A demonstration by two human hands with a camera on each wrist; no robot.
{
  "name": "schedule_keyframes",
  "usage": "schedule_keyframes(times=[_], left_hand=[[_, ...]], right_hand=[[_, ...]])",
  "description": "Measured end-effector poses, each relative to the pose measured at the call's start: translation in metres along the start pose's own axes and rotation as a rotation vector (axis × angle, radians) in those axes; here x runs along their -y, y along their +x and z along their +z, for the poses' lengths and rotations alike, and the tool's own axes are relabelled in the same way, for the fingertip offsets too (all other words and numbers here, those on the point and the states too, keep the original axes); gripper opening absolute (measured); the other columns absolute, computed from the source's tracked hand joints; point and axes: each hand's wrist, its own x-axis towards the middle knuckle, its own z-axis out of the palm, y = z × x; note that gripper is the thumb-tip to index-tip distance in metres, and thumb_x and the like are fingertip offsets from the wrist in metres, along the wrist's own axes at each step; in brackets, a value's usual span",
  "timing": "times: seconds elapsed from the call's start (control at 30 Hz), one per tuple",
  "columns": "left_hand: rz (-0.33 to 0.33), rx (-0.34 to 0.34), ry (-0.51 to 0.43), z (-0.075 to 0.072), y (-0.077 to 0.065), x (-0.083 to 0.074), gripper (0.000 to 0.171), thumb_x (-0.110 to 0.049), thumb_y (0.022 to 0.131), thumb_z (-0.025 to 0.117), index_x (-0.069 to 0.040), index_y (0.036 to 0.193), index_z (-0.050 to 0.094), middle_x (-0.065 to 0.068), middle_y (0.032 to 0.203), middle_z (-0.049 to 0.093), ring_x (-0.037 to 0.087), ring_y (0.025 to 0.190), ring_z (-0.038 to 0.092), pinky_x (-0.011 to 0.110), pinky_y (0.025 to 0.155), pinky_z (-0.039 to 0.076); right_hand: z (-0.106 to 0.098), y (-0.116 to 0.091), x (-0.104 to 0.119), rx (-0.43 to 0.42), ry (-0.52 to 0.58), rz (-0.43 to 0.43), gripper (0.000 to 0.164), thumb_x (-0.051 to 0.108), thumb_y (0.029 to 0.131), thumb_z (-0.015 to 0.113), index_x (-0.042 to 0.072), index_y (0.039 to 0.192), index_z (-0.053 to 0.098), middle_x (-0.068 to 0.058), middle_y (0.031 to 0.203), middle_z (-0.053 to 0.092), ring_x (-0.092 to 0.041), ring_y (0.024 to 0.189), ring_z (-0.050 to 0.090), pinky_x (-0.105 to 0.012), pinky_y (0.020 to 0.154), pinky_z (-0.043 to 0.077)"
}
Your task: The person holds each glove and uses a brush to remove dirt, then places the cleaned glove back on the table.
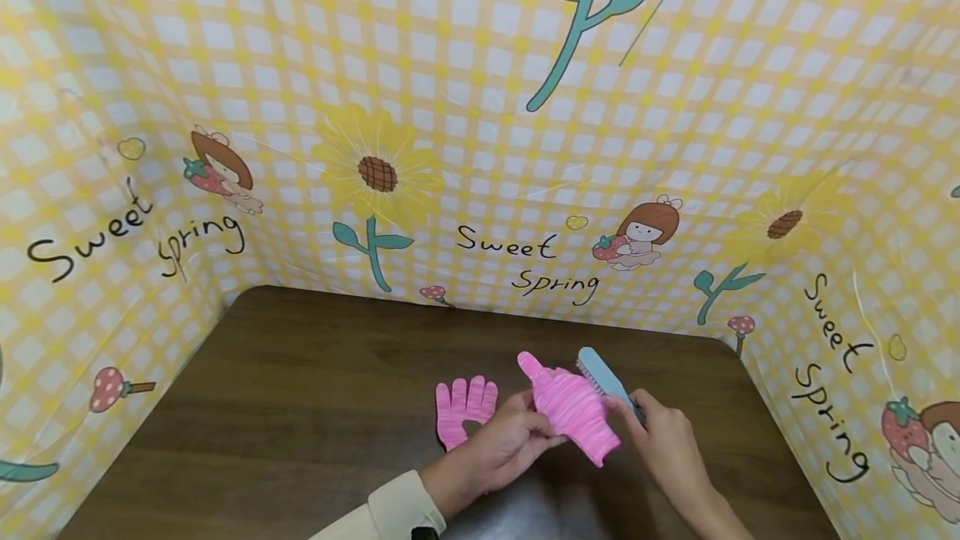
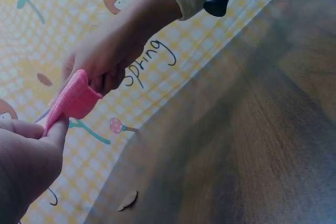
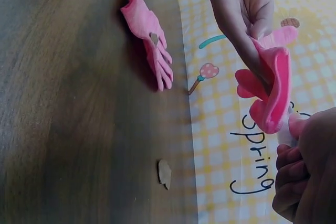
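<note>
My left hand (image 1: 513, 442) pinches a pink knitted glove (image 1: 572, 408) above the table, the cuff pointing down to the right. In my right hand (image 1: 667, 433) is a light blue brush (image 1: 602, 375), its bristles against the glove's right side. The right wrist view shows the glove's cuff (image 3: 283, 77) gaping, with part of the left hand (image 3: 239, 11) behind its edge. A second pink glove (image 1: 452, 415) lies on the table left of my left hand, partly covered by it in the head view. On that glove is a small brown patch (image 3: 154, 38), leaf-like in shape.
A dark wooden table (image 1: 300, 407) lies beneath both hands. One small brown leaf-like piece (image 3: 164, 174) rests near its edge, also visible in the left wrist view. Yellow checked cloth (image 1: 480, 148) with printed flowers and lettering hangs around the back and sides.
</note>
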Motion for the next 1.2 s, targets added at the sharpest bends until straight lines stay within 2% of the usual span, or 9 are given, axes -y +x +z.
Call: schedule_keyframes(times=[0.1, 0.2, 0.33, 0.4, 0.5, 0.63, 0.77, 0.9, 1.2], left_hand=[[0.008, -0.009, -0.006, 0.0, 0.0, 0.001, 0.072, 0.02, 0.081, 0.036, 0.01, 0.152, 0.028, 0.025, 0.151, 0.045, 0.03, 0.137, 0.043, 0.064, 0.123, 0.023], [0.017, -0.02, -0.008, 0.0, 0.0, 0.002, 0.07, 0.02, 0.08, 0.037, 0.01, 0.149, 0.031, 0.021, 0.144, 0.05, 0.026, 0.13, 0.046, 0.064, 0.123, 0.022], [0.024, -0.024, -0.009, -0.002, -0.001, 0.003, 0.07, 0.02, 0.08, 0.036, 0.011, 0.15, 0.029, 0.023, 0.148, 0.046, 0.027, 0.134, 0.043, 0.065, 0.123, 0.02], [0.03, -0.012, -0.013, -0.003, -0.001, 0.003, 0.072, 0.02, 0.081, 0.035, 0.012, 0.152, 0.025, 0.026, 0.155, 0.04, 0.031, 0.141, 0.038, 0.065, 0.124, 0.019], [0.034, 0.021, -0.026, -0.003, 0.0, 0.002, 0.072, 0.02, 0.083, 0.034, 0.013, 0.154, 0.022, 0.03, 0.161, 0.031, 0.037, 0.149, 0.029, 0.063, 0.124, 0.018], [0.024, 0.055, -0.042, -0.002, 0.001, -0.001, 0.072, 0.021, 0.084, 0.032, 0.016, 0.155, 0.02, 0.03, 0.163, 0.027, 0.042, 0.153, 0.021, 0.062, 0.124, 0.017], [0.01, 0.042, -0.063, -0.001, 0.0, -0.002, 0.072, 0.022, 0.085, 0.031, 0.016, 0.155, 0.017, 0.031, 0.164, 0.024, 0.043, 0.153, 0.018, 0.063, 0.124, 0.016], [0.007, 0.036, -0.07, -0.001, -0.001, -0.001, 0.072, 0.022, 0.086, 0.031, 0.014, 0.156, 0.015, 0.032, 0.164, 0.022, 0.044, 0.153, 0.018, 0.063, 0.124, 0.016], [-0.006, 0.032, -0.042, -0.001, 0.001, 0.0, 0.071, 0.02, 0.085, 0.034, 0.012, 0.154, 0.02, 0.03, 0.162, 0.028, 0.042, 0.153, 0.022, 0.064, 0.124, 0.017]], right_hand=[[-0.001, 0.003, -0.004, 0.025, -0.006, 0.027, 0.033, 0.04, 0.099, 0.064, 0.009, 0.088, 0.065, 0.008, 0.059, 0.034, -0.009, 0.053, 0.038, -0.023, 0.05, 0.034], [-0.003, 0.004, -0.008, 0.052, -0.012, 0.069, 0.039, 0.043, 0.1, 0.061, 0.006, 0.094, 0.067, 0.005, 0.061, 0.045, -0.012, 0.055, 0.044, -0.025, 0.053, 0.039], [-0.006, 0.001, -0.007, 0.056, 0.021, 0.081, 0.039, 0.043, 0.101, 0.06, 0.005, 0.097, 0.067, 0.003, 0.063, 0.048, -0.01, 0.054, 0.042, -0.024, 0.052, 0.038], [-0.005, -0.003, -0.003, 0.042, 0.072, 0.028, 0.03, 0.037, 0.101, 0.063, 0.009, 0.092, 0.066, 0.007, 0.061, 0.043, -0.006, 0.053, 0.038, -0.022, 0.05, 0.036], [-0.001, -0.009, 0.005, 0.066, 0.14, -0.115, 0.018, 0.028, 0.098, 0.067, 0.015, 0.087, 0.063, 0.014, 0.06, 0.036, 0.002, 0.052, 0.033, -0.019, 0.047, 0.034], [0.003, -0.016, 0.015, 0.111, 0.114, -0.244, 0.015, 0.026, 0.096, 0.071, 0.018, 0.088, 0.061, 0.019, 0.061, 0.035, 0.007, 0.052, 0.032, -0.016, 0.046, 0.034], [0.004, -0.016, 0.016, 0.073, 0.036, -0.251, 0.016, 0.025, 0.093, 0.074, 0.015, 0.089, 0.062, 0.017, 0.06, 0.033, 0.007, 0.051, 0.029, -0.015, 0.045, 0.031], [0.005, -0.015, 0.014, 0.028, 0.009, -0.247, 0.016, 0.023, 0.092, 0.075, 0.012, 0.09, 0.064, 0.016, 0.059, 0.034, 0.007, 0.052, 0.029, -0.016, 0.046, 0.031], [0.004, -0.009, 0.009, -0.091, -0.038, -0.23, 0.018, 0.022, 0.089, 0.077, 0.01, 0.087, 0.065, 0.016, 0.055, 0.036, 0.006, 0.05, 0.026, -0.017, 0.042, 0.029]])
